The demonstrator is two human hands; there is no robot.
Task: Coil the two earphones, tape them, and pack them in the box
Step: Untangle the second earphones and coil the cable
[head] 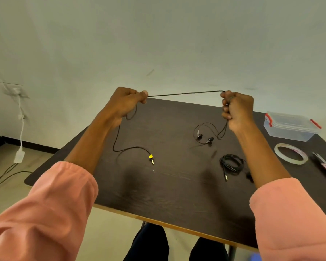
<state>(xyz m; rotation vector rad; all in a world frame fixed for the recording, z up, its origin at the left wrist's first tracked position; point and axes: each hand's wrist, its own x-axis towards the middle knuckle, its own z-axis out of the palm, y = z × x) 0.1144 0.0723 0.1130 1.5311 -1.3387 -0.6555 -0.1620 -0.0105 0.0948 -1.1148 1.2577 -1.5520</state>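
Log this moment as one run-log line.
left hand: gripping earphone cable | right hand: gripping same cable, stretched taut | second earphone: coiled on table | tape roll: untouched | box: closed

Black earphone cable [184,93] taut in air; coiled earphone [231,163], closed box [290,127] on table.

One head-worn camera looks forward and down, close over the table [158,194].
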